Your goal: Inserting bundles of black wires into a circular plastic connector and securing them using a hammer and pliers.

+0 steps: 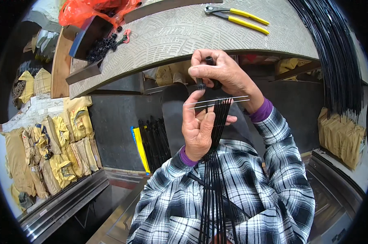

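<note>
My left hand [197,132] is closed around a bundle of long thin black rods [219,116] that look like umbrella ribs. They run down in front of my checked shirt. Two thin silver wires [241,98] cross the top of this bundle, close to my left fingertips. Just above, my right hand [228,74] pinches a small black toothed tube [201,86], whose ridged end points down toward the left fingers. A dark round end [209,60] shows between the right thumb and fingers. My palm hides part of that piece.
On the workbench [167,44] lie yellow-handled pliers [239,19]. A bin of small black parts [104,49] and a red plastic bag [80,14] stand at the left. Black rods [338,61] hang over the right end. Paper-wrapped bundles [55,150] line the left wall.
</note>
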